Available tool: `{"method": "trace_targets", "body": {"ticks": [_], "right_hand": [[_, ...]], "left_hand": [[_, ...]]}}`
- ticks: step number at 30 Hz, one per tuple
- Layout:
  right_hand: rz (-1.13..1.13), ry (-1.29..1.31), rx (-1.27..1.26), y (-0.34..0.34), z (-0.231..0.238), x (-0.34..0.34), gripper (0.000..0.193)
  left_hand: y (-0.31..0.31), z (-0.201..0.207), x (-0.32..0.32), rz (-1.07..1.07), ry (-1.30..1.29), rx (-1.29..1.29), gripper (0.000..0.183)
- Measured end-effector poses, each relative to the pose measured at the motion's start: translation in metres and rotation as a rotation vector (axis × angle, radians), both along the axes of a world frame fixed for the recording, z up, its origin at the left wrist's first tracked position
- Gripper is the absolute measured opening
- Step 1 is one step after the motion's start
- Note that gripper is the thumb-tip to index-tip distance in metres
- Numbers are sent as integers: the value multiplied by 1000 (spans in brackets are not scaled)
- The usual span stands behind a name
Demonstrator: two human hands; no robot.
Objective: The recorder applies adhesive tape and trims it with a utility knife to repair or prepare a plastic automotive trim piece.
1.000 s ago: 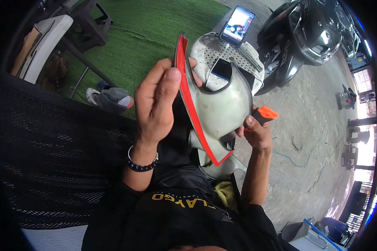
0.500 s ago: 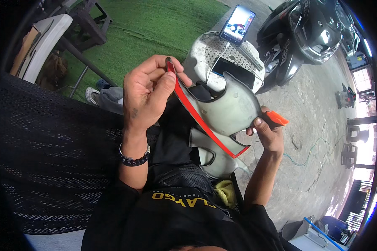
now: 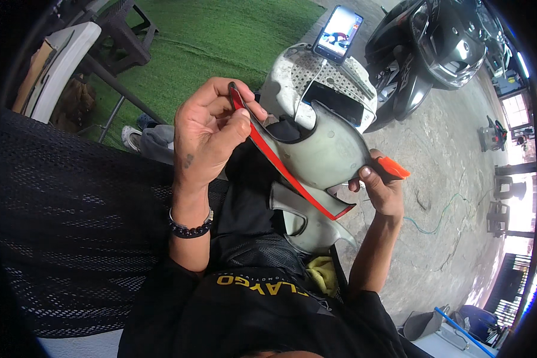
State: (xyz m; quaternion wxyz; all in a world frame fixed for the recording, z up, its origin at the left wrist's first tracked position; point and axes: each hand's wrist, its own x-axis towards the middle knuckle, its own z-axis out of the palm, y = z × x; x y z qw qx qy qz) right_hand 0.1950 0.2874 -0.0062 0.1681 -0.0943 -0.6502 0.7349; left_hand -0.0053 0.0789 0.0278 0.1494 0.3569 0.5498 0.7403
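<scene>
A curved plastic panel (image 3: 328, 146) with a grey-green inner face is held in front of my chest, between both hands. A bright red strip (image 3: 283, 170) runs along its left and lower edge, bordered in black. My left hand (image 3: 212, 128) pinches the upper narrow end of this panel between thumb and fingers. At the opposite edge, my right hand (image 3: 383, 190) grips the panel with the thumb on top. A black piece with an orange end (image 3: 394, 168) sticks out beside the right hand; its hold is partly hidden. A second similar panel (image 3: 310, 230) lies on my lap below.
A white perforated stool (image 3: 286, 68) ahead carries an upright phone (image 3: 338, 34) and a dark flat device (image 3: 334, 102). A dark motorcycle (image 3: 429, 53) stands to the right. A yellow cloth (image 3: 322, 275) sits by my lap. Green turf (image 3: 221, 36) covers the floor ahead.
The panel has tilted slightly and its red-edged lower corner has risen a little. My left hand has shifted slightly left with the upper end; the right hand stays nearly in place.
</scene>
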Motion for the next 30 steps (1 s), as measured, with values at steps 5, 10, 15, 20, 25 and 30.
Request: {"method": "trace_targets", "body": {"ticks": [5,10,15,20,25,30], "right_hand": [[-47,-2,-27,0,-2,-1,21],[-91,42,-364,11,-30,-11,33],[-106,36,-482,10,-43,-14,31],[-88,20,-485,12,-38,-12,29],[-72,19,-308,9,-20,-9,27],[-115,14,-195,7,-8,-1,24]], "left_hand": [[0,4,5,7,-14,3,22],[7,11,13,-130,-93,59,40],[8,11,14,-173,-104,61,44],[6,3,7,-132,-63,48,36],[6,-2,0,-108,-41,-15,23],[3,-10,-8,-105,31,-44,10]]}}
